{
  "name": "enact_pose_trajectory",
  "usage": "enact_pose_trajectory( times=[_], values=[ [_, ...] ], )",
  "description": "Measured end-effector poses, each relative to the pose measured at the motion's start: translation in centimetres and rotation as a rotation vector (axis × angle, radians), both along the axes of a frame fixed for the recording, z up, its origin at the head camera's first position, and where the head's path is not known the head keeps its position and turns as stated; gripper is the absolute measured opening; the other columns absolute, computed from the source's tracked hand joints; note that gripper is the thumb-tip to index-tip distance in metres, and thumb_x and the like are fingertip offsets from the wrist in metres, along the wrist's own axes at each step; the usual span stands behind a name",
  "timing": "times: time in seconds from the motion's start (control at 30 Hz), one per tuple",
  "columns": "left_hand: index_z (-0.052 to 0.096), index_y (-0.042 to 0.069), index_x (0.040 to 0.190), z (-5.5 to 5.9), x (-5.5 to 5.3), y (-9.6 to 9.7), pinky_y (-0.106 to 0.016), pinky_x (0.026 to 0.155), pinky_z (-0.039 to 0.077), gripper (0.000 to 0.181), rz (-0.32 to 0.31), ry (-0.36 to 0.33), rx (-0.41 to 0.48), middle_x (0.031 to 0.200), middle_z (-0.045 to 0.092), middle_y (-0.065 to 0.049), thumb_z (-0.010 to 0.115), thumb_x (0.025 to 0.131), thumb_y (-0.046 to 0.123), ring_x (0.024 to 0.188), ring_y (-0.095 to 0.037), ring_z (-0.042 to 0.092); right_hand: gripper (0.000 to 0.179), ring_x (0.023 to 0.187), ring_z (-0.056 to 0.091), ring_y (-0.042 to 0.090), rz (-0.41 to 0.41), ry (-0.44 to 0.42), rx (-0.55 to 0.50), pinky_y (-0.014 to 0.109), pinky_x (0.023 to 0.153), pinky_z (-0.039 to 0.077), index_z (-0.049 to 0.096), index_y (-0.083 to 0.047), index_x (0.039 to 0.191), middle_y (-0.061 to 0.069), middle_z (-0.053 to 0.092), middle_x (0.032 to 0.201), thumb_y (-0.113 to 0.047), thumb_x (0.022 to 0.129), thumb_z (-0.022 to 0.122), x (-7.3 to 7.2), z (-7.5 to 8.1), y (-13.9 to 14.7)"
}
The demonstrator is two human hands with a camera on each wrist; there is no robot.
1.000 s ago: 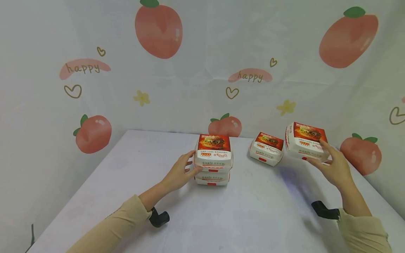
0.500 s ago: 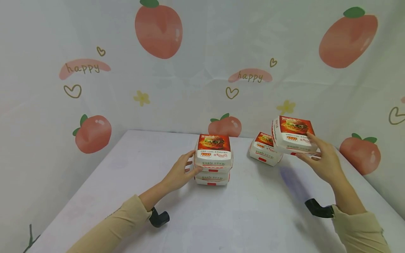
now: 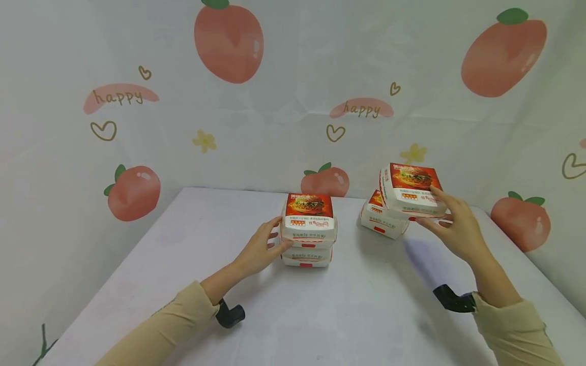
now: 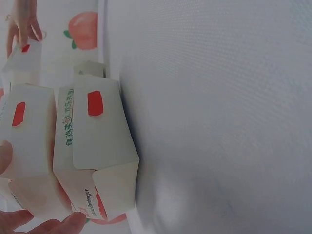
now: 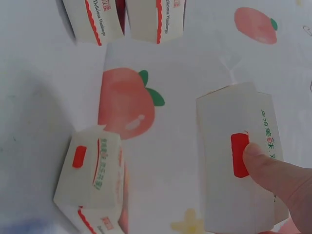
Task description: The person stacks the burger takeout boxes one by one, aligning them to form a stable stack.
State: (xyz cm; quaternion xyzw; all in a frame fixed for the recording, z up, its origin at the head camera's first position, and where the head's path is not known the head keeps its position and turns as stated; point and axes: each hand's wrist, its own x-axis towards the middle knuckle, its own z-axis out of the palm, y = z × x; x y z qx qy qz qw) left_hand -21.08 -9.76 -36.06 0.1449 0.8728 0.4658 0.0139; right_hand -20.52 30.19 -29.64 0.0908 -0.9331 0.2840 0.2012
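Two white burger boxes stand stacked mid-table in the head view, the upper box (image 3: 309, 230) over the lower box (image 3: 305, 258). My left hand (image 3: 254, 254) holds the stack's left side, thumb at the upper box's front and fingers along its side. Up in the air, my right hand (image 3: 460, 231) grips another burger box (image 3: 412, 189), its thumb (image 5: 273, 170) on the red tab. That box hangs above and partly hides a burger box (image 3: 379, 224) on the table at the back right; the right wrist view shows them apart.
The white table (image 3: 320, 315) backs onto a white cloth (image 3: 274, 152) printed with peaches. Black curved pieces (image 3: 231, 316) stick out at both sleeve cuffs.
My right hand has carried its burger box left and slightly upward, over the box at the back right. The left hand and the stack have stayed in place.
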Motion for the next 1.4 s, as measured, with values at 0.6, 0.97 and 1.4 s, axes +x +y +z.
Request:
enact_pose_trajectory(
  times=[0.6,0.97,1.4],
  values=[
    [0.026,0.010,0.147,0.2,0.0,0.1,-0.047,0.100,0.047,0.074,0.002,0.008,-0.002,0.145,0.034,-0.017,0.064,0.088,0.034,0.128,-0.038,0.045,0.075,0.110,0.048,0.040,0.106,0.006,-0.048,0.023,0.079,0.056,0.032,-0.015,0.146,0.029,0.037,0.135,-0.020,0.082,0.072,0.1,0.8,-3.9],
    [0.026,0.009,0.146,0.0,0.1,0.1,-0.048,0.100,0.046,0.072,-0.005,0.011,0.010,0.145,0.034,-0.017,0.063,0.089,0.032,0.128,-0.039,0.045,0.074,0.110,0.044,0.038,0.154,0.002,-0.042,0.057,0.086,0.049,0.034,-0.013,0.145,0.027,0.038,0.135,-0.016,0.082,0.072,-0.2,0.9,-6.8],
    [0.026,0.009,0.146,0.0,0.1,0.1,-0.049,0.099,0.047,0.073,-0.006,0.019,0.020,0.145,0.034,-0.018,0.064,0.089,0.032,0.127,-0.040,0.046,0.075,0.098,0.059,0.035,0.217,-0.004,-0.064,0.051,0.083,0.054,0.033,-0.015,0.146,0.023,0.040,0.131,-0.016,0.081,0.073,-0.4,1.2,-9.3]
  ],
)
